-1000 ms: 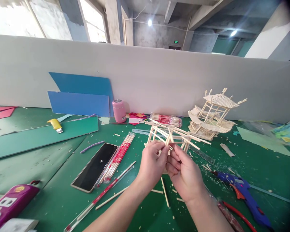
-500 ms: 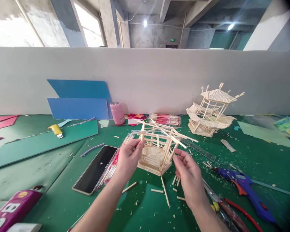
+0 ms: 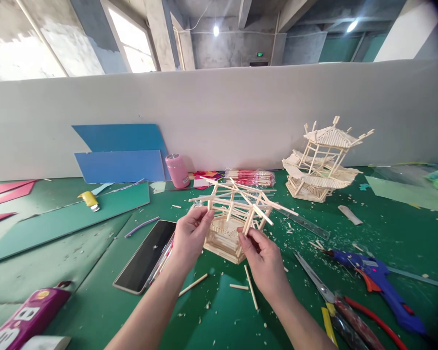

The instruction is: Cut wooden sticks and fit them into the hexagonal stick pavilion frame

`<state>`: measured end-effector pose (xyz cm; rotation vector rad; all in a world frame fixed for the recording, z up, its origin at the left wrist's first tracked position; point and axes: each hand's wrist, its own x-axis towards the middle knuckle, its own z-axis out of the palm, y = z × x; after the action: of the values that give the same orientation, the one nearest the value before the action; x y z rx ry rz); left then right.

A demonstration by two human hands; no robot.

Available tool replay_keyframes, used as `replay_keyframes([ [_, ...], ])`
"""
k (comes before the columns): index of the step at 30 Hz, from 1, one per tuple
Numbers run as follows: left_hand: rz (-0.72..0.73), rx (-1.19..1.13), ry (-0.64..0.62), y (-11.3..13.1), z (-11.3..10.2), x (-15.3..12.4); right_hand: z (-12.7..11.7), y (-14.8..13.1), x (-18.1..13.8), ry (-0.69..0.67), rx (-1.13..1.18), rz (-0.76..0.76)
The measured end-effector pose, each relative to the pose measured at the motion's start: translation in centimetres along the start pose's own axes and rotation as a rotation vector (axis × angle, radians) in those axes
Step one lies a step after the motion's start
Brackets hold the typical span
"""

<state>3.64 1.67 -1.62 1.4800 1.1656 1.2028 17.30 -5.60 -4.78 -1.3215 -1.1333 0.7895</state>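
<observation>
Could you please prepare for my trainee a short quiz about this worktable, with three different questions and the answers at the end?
1. Which colour is the body of the glue gun?
(a) yellow (b) blue (c) pink
2. True or false: the phone lies to the left of the left hand.
3. What is the left hand gripping?

Key:
1. b
2. True
3. A corner post of the stick frame

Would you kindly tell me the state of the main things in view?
Near stick model: upright, between left hand and right hand, roof beams uncovered
Far stick model: upright, roof covered
Phone: face up, screen dark
Pink bottle: upright, lidded
Glue gun: lying on its side
Hanging bulb: lit
</observation>
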Motion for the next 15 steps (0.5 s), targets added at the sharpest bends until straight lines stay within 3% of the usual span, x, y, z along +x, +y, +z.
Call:
replay_keyframes([
  [8,-0.027,-0.021,0.068,-0.3,0.5,0.3,0.18,0.45,0.15,0.01,0.014,-0.018],
  [15,-0.035,-0.049,0.005,-0.73,0.56,0.36,-0.13,0.83,0.33,0.023,0.015,-0.014],
])
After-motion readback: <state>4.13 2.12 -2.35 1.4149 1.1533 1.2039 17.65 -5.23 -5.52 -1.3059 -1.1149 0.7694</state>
